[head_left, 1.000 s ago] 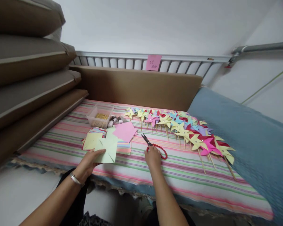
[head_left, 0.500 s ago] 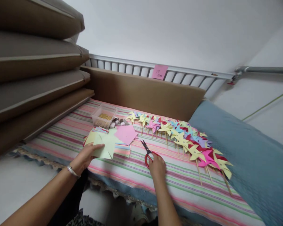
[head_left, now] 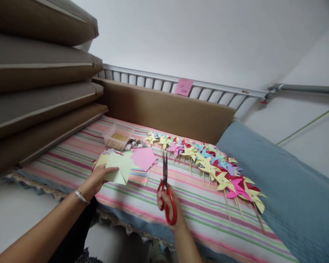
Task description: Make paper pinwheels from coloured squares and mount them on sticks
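Pale green square paper is pinched in my left hand, thumb on top, with crease or cut lines across its face. My right hand grips a pair of red-handled scissors, fingers in the loops, dark blades pointing away and slightly apart. Pink paper lies just beyond the green one, on top of a stack of coloured sheets. To the right of the scissors, several paper pinwheels on wooden sticks lie in a long row.
Behind the papers stands a clear plastic box of wooden sticks, with small boxes beside it. A striped cloth covers the bed. Stacked cushions rise at left; a brown board leans along the railing.
My right hand has lifted the scissors off the striped cloth and turned them upright, fingers now in the handles. My left hand keeps the green paper in nearly the same spot.
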`<state>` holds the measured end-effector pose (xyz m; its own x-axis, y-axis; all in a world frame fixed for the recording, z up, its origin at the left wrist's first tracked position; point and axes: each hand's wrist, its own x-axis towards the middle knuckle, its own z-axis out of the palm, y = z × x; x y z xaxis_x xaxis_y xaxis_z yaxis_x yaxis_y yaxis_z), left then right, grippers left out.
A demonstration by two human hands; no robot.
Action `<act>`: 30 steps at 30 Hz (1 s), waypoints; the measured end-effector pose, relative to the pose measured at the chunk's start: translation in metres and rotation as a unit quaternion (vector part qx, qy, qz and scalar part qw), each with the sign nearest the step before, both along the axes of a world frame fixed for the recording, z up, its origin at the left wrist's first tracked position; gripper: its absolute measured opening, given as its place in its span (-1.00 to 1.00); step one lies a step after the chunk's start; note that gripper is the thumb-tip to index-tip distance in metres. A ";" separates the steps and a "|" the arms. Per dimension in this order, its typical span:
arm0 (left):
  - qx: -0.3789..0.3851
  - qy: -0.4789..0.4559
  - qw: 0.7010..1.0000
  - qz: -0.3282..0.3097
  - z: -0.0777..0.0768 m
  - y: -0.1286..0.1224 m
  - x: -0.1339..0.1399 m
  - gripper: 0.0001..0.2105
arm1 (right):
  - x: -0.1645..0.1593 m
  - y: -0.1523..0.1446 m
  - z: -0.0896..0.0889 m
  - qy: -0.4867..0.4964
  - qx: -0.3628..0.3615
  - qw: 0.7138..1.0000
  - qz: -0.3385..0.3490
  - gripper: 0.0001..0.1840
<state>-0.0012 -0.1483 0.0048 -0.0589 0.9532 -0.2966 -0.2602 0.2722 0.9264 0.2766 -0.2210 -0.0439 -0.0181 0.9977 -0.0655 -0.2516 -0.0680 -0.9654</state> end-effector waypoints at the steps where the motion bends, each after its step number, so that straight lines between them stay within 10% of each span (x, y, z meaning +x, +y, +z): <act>1: -0.001 0.000 1.000 -0.006 0.000 0.001 0.000 -0.61 | -0.010 -0.005 0.003 0.013 0.006 0.999 0.037 -0.49; 8: 0.003 0.022 0.999 -0.035 0.010 0.002 -0.009 -0.58 | -0.053 -0.015 0.016 -0.137 0.047 0.971 0.188 -0.62; 18: 0.001 0.012 0.999 -0.032 0.007 0.001 -0.014 -0.54 | -0.063 -0.022 0.021 -0.198 -0.098 0.952 0.213 -0.54; 30: -0.014 -0.007 0.998 -0.057 -0.003 -0.002 -0.007 -0.62 | -0.070 -0.023 0.023 -0.218 -0.095 0.951 0.198 -0.61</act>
